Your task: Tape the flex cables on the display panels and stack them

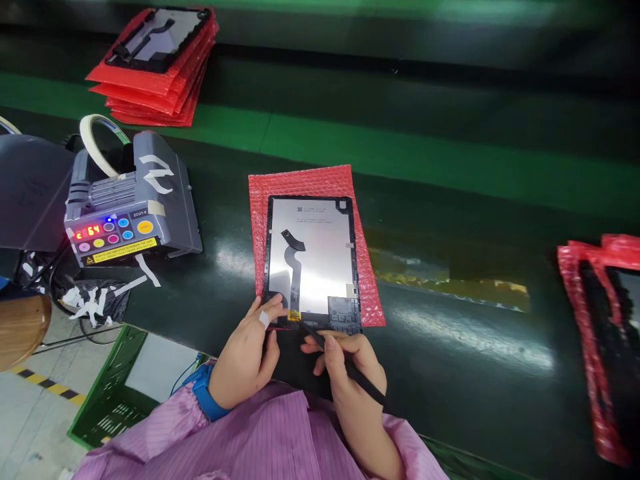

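Note:
A tablet screen assembly (320, 267) lies back side up, its silvery panel set in a black frame. A dark flex cable (296, 277) runs over it, ending near a small amber tape patch (295, 315) at the lower edge. My left hand (245, 353) rests at the lower left corner, fingers extended on the frame and thumb apart; a small white tape piece (264, 319) sticks to one finger. My right hand (350, 370) is closed around a slim black pointed tool (364, 385), its tip beside the amber patch. Whether the tip touches is unclear.
A red bubble-wrap sheet (367, 280) lies under the screen. Left stands a tape dispenser (145, 207) with tape scraps (95, 307) below. Behind it is a stack of red bubble bags (155, 100) bearing another screen (165, 40). More wrapped parts (585, 320) lie right; a green crate (120, 393) sits below.

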The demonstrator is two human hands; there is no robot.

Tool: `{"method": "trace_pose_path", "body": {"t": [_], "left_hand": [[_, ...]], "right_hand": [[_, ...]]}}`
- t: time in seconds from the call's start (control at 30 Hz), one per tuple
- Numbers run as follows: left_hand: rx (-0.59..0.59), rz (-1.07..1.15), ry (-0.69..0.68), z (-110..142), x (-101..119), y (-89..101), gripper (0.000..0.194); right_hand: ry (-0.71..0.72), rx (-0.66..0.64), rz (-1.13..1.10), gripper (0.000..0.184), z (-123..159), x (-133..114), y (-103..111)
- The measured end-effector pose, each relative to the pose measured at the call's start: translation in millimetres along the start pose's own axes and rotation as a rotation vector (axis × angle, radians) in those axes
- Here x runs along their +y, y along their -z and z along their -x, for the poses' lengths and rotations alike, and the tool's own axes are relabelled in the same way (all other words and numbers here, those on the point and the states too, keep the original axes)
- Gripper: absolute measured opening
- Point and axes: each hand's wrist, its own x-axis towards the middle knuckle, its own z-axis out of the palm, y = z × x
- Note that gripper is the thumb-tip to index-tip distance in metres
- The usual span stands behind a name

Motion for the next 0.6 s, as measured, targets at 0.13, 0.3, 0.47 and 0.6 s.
{"method": "trace_pose_path", "body": {"t": [0.13, 0.3, 0.47, 0.6], "left_hand": [[0.005, -0.004, 0.001, 0.5, -0.1, -0.3, 0.054], [-0.011, 0.006, 0.014, 0.9, 0.2, 0.4, 0.053], [-0.02, 0.003, 0.016, 1.4, 0.4, 0.2, 0.049], [-0.031, -0.038, -0.064, 1.8, -1.7, -1.0, 0.053]], "right_hand": [[-0.009, 0.004, 0.009, 0.029, -1.9, -0.4, -0.7], [-0.054, 0.006, 0.042, 0.031, -2.9, 0.8, 0.1], [-0.084, 0.001, 0.049, 0.035, -5.5, -5.7, 1.5], [-0.116, 0.0, 0.039, 0.036, -5.5, -7.1, 1.8]]}}
